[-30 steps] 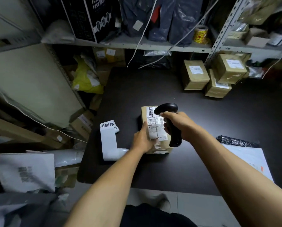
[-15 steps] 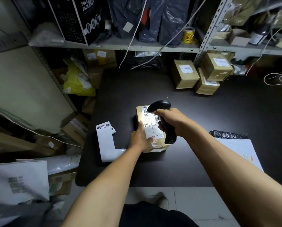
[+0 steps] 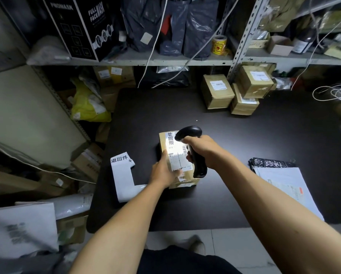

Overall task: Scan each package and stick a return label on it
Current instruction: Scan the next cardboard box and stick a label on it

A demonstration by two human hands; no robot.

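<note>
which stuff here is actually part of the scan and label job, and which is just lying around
In the job:
- box, held at its near left side by the left hand
- scanner, gripped by the right hand, lighting the box's label
- label strip on the table
- three boxes at the back

Lying about:
- white mailer
- tape roll
- yellow bag
</note>
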